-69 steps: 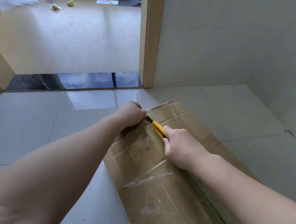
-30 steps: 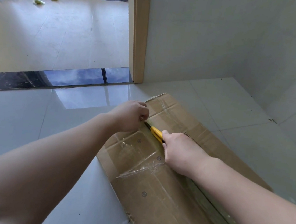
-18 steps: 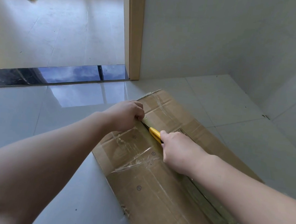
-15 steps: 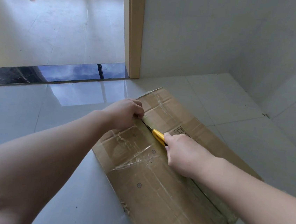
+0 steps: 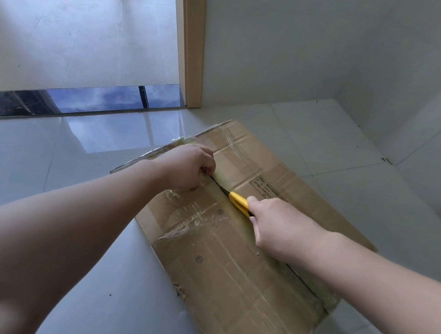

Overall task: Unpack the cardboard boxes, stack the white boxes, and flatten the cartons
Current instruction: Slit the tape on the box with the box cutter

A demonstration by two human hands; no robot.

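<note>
Cardboard carton (image 5: pixel 232 249) runs lengthwise toward lower right under my left hand (image 5: pixel 189 167), curled on its seam; right hand (image 5: pixel 275 227) grips the yellow knife (image 5: pixel 239 201), blade pointing upper left.

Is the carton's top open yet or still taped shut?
Shut: the carton flaps lie flat under tape; the yellow utility knife in the right hand is in the centre seam.

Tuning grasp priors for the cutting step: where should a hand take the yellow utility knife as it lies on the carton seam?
Grip the yellow utility knife by its handle from the near end, as the right hand does. The blade points away along the cardboard box seam toward the left hand, so approach from behind.
</note>
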